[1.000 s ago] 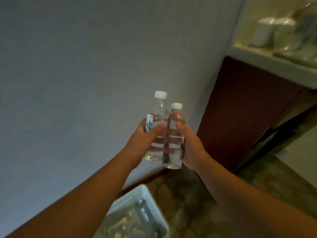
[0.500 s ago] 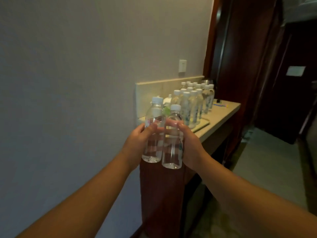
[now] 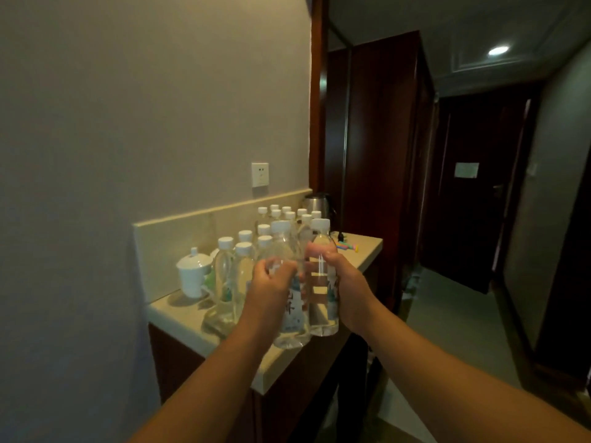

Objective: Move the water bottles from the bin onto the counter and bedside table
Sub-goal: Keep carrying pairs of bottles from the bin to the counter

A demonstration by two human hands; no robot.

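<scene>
My left hand [image 3: 271, 287] grips a clear water bottle [image 3: 292, 318] with a white cap and a pale label. My right hand [image 3: 343, 287] grips a second clear bottle [image 3: 323, 302] pressed against the first. Both bottles are upright, held just above the front edge of the beige counter [image 3: 188, 324]. Several more white-capped bottles [image 3: 243, 266] stand in rows on the counter behind them. The bin is out of view.
A white lidded cup [image 3: 193, 276] stands at the counter's near left. A steel kettle [image 3: 316, 201] sits at the far end, with coloured items [image 3: 347, 247] beside it. A wall socket [image 3: 259, 174] is above. A dark wardrobe [image 3: 380, 155] and a corridor lie right.
The view has swung up from the bin on the floor to the counter. Both hands with their bottles have come closer to the counter and now hang over its front edge.
</scene>
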